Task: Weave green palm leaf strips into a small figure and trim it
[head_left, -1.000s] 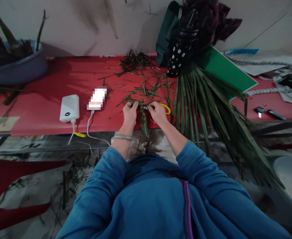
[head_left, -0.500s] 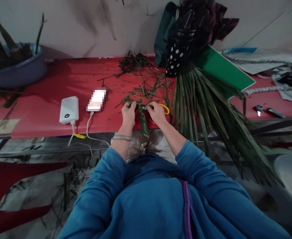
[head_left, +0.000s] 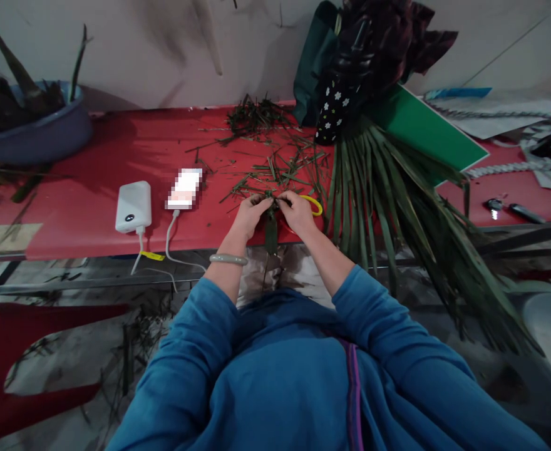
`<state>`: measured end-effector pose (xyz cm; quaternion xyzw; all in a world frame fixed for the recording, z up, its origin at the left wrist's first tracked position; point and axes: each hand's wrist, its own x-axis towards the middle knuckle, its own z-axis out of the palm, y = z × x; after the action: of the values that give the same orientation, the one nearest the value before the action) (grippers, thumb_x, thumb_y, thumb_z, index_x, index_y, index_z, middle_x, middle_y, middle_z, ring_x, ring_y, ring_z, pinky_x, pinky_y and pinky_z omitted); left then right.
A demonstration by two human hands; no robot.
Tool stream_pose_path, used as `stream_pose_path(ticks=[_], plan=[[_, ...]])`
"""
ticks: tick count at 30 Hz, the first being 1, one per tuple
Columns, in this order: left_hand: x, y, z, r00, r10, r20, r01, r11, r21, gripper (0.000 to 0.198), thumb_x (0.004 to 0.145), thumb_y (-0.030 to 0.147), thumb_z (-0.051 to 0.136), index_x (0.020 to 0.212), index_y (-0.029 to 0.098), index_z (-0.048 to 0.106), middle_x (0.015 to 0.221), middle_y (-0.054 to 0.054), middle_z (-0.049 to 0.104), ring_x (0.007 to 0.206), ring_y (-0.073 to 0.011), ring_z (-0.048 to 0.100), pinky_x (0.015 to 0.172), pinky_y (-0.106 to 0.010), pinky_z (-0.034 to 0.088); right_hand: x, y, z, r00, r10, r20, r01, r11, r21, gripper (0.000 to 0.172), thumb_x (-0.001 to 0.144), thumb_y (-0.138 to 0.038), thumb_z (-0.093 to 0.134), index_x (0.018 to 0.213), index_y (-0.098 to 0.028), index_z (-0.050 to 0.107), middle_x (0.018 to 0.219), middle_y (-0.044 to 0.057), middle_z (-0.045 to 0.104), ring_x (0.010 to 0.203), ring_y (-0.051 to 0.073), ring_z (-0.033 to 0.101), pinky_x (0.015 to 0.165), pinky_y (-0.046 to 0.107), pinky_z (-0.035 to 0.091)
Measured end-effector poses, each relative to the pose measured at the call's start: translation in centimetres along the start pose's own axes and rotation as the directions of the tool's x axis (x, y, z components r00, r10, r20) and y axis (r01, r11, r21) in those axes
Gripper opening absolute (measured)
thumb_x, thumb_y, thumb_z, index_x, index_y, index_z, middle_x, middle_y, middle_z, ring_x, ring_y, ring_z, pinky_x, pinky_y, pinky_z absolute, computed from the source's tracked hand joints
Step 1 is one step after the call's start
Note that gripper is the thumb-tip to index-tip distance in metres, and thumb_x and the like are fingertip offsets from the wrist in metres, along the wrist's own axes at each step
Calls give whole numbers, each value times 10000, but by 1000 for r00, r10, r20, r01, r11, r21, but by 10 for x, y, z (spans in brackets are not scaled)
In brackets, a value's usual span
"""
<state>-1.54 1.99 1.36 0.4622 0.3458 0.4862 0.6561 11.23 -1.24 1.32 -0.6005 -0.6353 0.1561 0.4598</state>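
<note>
A small green palm-leaf piece (head_left: 271,235) hangs between my hands over the table's front edge, its upper end folded or knotted. Fingers and thumb of my left hand (head_left: 251,217) are pinched at its upper end. My right hand (head_left: 298,214), also closed, pinches at the same spot from the right; the fine detail between the fingertips is too small to make out. A yellow loop handle (head_left: 319,207), apparently of scissors, shows beside my right hand, with a bit of red below it. The rest of that tool is hidden by the hand.
On the red table (head_left: 92,213) lie leaf scraps (head_left: 257,116), a white power bank (head_left: 133,207) and a cabled phone (head_left: 185,189). Large palm fronds (head_left: 364,188) spread at right, by a green board (head_left: 435,134). A blue basin (head_left: 36,134) stands left.
My left hand has moved right, its fingers now meeting the upper end of the leaf piece close to my right fingertips. A shiny metal bit seen there earlier is now covered.
</note>
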Motion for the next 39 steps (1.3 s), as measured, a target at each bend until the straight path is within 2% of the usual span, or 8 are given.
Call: stream_pose_path(ticks=[4, 9, 25, 31, 34, 39], plan=[[0, -3, 1, 1000, -6, 17, 6, 1000, -17, 197, 546, 245, 708, 684, 132, 623, 612, 0, 610, 550, -77, 535, 579, -221, 427, 1, 1, 1, 999, 38, -10, -38, 997, -61, 183, 774, -275, 448, 814, -191, 606, 778, 27, 654, 738, 181, 589, 670, 287, 424], [0, -3, 1, 1000, 21, -3, -20, 999, 35, 169, 547, 235, 696, 652, 133, 612, 585, 12, 599, 536, -71, 517, 557, -216, 411, 1, 5, 3, 998, 65, -16, -67, 990, -121, 189, 780, -274, 451, 852, -195, 607, 811, 37, 661, 768, 201, 596, 691, 309, 428], [-4, 1, 4, 999, 12, -34, -12, 1000, -5, 192, 501, 227, 718, 580, 129, 573, 564, 21, 591, 510, -57, 506, 541, -203, 405, 0, 3, 1, 995, 103, -10, -103, 984, -146, 209, 782, -268, 440, 877, -193, 611, 836, 46, 670, 781, 207, 603, 702, 315, 432], [-4, 1, 4, 998, 54, -36, -55, 998, -25, 204, 542, 229, 708, 671, 134, 583, 622, 23, 602, 568, -56, 535, 581, -189, 420, 0, 1, 0, 994, 102, -30, -105, 990, -98, 199, 777, -294, 458, 847, -190, 613, 816, 35, 668, 778, 196, 604, 702, 298, 431], [-3, 1, 4, 993, 87, -84, -95, 992, -88, 247, 567, 258, 700, 751, 160, 567, 669, 32, 606, 591, -55, 544, 598, -189, 428, 0, 0, 0, 993, 106, -45, -109, 992, -70, 191, 771, -308, 471, 818, -190, 614, 786, 26, 664, 763, 185, 602, 701, 288, 433], [0, 0, 1, 993, 16, -118, -31, 992, -126, 230, 612, 297, 670, 760, 165, 554, 642, 41, 579, 541, -45, 515, 560, -183, 417, -1, 0, 1, 999, 40, -9, -40, 999, -10, 171, 762, -287, 476, 796, -191, 614, 766, 17, 659, 724, 169, 594, 684, 277, 436]])
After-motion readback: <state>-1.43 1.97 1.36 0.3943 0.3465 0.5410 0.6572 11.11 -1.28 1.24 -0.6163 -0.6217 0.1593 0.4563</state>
